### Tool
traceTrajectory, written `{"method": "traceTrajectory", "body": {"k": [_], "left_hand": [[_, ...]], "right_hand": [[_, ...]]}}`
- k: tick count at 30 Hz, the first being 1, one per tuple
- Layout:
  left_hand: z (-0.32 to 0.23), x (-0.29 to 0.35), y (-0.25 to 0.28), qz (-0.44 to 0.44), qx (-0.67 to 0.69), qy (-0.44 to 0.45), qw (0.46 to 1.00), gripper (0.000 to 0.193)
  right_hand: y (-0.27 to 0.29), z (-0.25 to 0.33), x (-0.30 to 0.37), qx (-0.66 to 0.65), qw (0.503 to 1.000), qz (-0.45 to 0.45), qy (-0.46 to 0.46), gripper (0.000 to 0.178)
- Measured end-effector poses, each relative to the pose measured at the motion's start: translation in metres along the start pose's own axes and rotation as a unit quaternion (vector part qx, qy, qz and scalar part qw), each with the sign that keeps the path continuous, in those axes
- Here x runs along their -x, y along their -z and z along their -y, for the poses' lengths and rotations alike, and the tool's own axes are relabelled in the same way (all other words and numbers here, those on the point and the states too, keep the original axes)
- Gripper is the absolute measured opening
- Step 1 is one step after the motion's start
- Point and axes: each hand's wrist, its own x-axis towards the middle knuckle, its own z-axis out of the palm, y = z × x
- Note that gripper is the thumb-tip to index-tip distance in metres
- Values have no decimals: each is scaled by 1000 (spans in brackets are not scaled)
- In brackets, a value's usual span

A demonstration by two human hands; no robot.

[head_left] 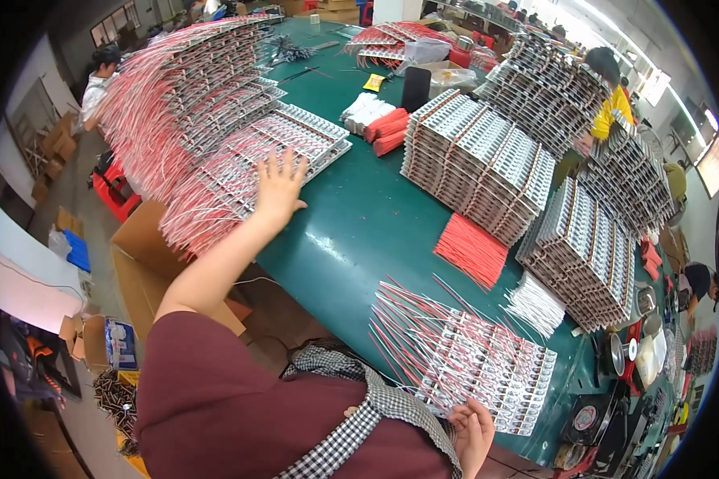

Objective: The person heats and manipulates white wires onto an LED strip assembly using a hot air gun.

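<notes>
My left hand [280, 188], fingers spread, reaches over the front of a stack of circuit board panels [315, 132] on the left side of the table. Red and white wires spill from the stack's left side. I cannot tell whether the palm presses on the top panel. Close to my body lies a single circuit board panel [495, 367], with red and white wires fanning out toward its upper left. At that panel's near edge is my right hand [473, 435], its fingers curled; whatever they may hold is hidden.
Beyond the single panel lie red wires [471, 249] and white wires [535, 305]. Tall panel stacks [479, 160] stand on the green table's [327, 231] right half. A cardboard box [140, 263] is below the left stack. A person in yellow [613, 112] sits across.
</notes>
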Motion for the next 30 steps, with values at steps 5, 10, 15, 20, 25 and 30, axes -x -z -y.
{"method": "traceTrajectory", "body": {"k": [5,10,15,20,25,30], "left_hand": [[6,15,-48,-73,-125,-53,988,57],[19,17,-58,-104,-97,-62,988,53],[20,18,-58,-112,-101,-56,987,52],[21,7,-56,-125,-61,-83,987,51],[26,15,-63,-83,5,-39,996,50],[-43,21,15,-99,117,-74,985,58]], "right_hand": [[-20,19,4,29,997,-30,-63,32],[-22,19,3,24,998,-30,-58,32],[-19,10,-1,22,1000,13,-2,32],[-14,16,6,9,1000,-16,24,31],[1,19,18,-21,998,-46,26,30],[2,24,30,-29,999,-19,7,30]]}}
